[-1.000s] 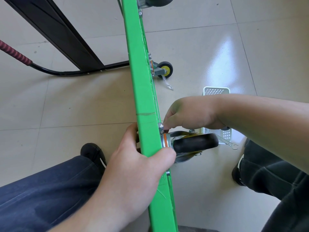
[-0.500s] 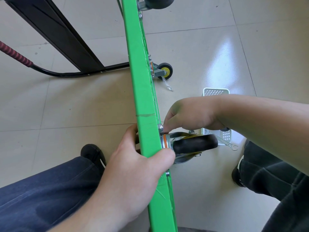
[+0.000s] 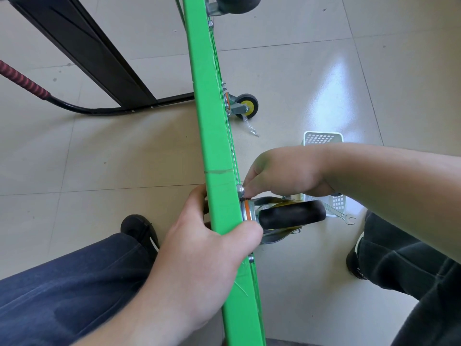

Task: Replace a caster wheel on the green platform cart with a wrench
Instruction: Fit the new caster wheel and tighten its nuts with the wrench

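The green platform cart [image 3: 212, 121] stands on its edge, running up the middle of the view. My left hand [image 3: 207, 248] grips the cart's edge, thumb over the rim beside the near caster wheel [image 3: 291, 214], a black wheel in a metal fork with an orange ring at its mount. My right hand [image 3: 282, 174] reaches in from the right and pinches a small silver nut or bolt head [image 3: 240, 189] at the caster's mounting plate. A silver wrench [image 3: 339, 213] lies on the floor just right of the wheel.
A second caster [image 3: 245, 106] with a yellow hub is fixed farther up the cart, a third [image 3: 237, 3] at the top. A white slotted basket [image 3: 323, 141] sits on the tiled floor behind my right arm. The cart's black handle [image 3: 82, 46] lies at left. My knees frame the bottom.
Hardly anything has moved. Both hands stay in place, the right fingertips still working at the fastener by the caster mount.
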